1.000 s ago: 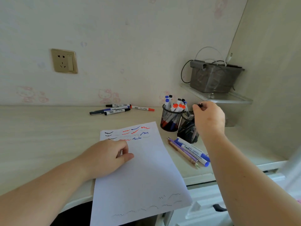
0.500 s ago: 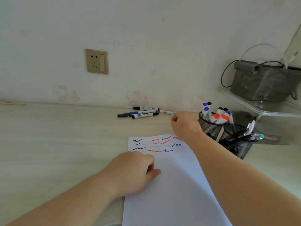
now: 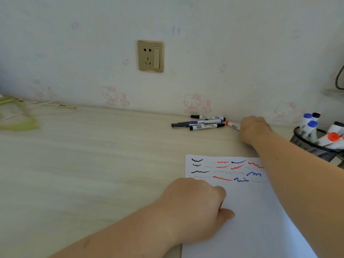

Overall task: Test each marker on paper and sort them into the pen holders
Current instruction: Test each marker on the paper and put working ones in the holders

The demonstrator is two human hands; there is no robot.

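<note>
My right hand [image 3: 254,130] reaches to the back of the desk and covers one end of a red marker [image 3: 231,125]; its fingers curl over that marker. Just left of it lie several loose markers [image 3: 202,123] with black and blue caps. My left hand [image 3: 195,205] rests with curled fingers on the left edge of the white paper [image 3: 247,211], which carries black, red and blue scribbles near its top. A black mesh pen holder [image 3: 314,146] with blue and red markers stands at the right edge.
A gold wall socket [image 3: 150,56] sits on the wall above the desk. A pale green object [image 3: 18,116] lies at the far left of the light wooden desk [image 3: 93,155]. A dark cable [image 3: 339,77] shows at the right edge.
My right hand moved from the pen holders leftward to the loose markers by the wall. The view swung left, so the second holder and shelf left the frame. My left hand stayed on the paper.
</note>
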